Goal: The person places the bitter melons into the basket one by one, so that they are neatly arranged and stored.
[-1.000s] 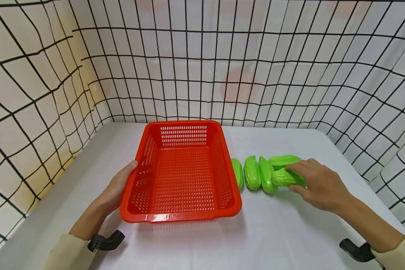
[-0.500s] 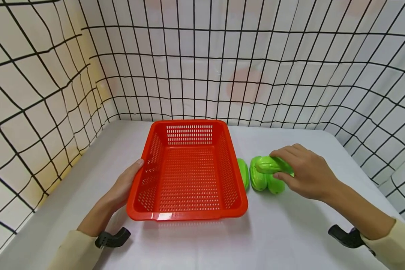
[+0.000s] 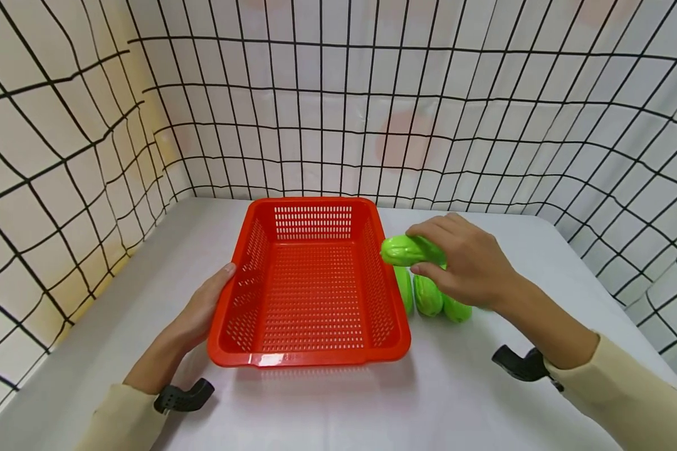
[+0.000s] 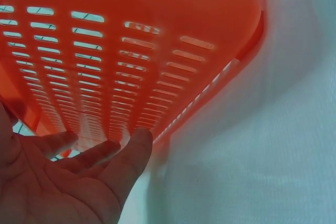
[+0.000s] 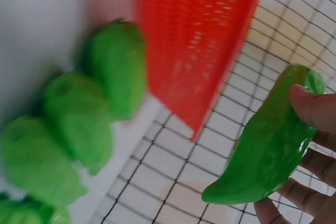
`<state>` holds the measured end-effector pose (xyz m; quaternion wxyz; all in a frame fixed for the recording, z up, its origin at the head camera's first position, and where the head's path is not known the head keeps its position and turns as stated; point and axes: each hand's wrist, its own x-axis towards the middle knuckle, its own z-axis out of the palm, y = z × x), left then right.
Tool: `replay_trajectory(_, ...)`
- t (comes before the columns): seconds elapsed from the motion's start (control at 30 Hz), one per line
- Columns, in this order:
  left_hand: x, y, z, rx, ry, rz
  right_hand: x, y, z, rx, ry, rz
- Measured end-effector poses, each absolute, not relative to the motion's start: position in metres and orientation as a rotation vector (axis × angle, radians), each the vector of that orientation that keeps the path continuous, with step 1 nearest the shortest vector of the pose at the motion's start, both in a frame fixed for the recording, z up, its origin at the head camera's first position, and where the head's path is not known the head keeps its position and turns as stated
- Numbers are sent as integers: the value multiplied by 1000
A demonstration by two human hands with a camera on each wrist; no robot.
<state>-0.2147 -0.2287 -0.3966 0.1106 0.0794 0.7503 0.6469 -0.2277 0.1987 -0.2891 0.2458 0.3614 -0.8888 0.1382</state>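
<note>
In the head view my right hand [image 3: 471, 260] grips a glossy green tapered vegetable [image 3: 409, 250] with shallow ridges, held raised at the right rim of a red plastic basket [image 3: 310, 359]. The right wrist view shows the thumb on one side of this vegetable [image 5: 268, 145] and fingers on the other. My left hand [image 3: 205, 310] holds the basket's left side, thumb on the rim. Its fingers [image 4: 128, 158] lie along the slotted outer wall in the left wrist view. Similar green vegetables [image 3: 429, 295] lie on the table beside the basket, partly hidden by the right hand.
A white cloth covers the table [image 3: 338, 413]. Black wire mesh [image 3: 344, 113] stands along the back and both sides. In the right wrist view several more green vegetables [image 5: 79, 119] lie in a row near the basket. Each wrist wears a black device [image 3: 185, 396].
My right hand has picked the green vegetable up from the right end of the row and carried it left, up to the basket's right rim. My left hand has stayed on the basket.
</note>
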Motion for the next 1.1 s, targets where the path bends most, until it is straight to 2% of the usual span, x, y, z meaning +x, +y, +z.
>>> replay_trajectory(0.67,-215,-229,-397,237,2204,1899,-264,122,-243,951,-2751,590)
replay_trajectory(0.9,-214,-229,-397,250,2217,1907,-286,99,-249,914,-2824,782)
replay_trajectory(1.1,-213,-229,-398,232,2220,1917,-306,81,-261,870,-2886,774)
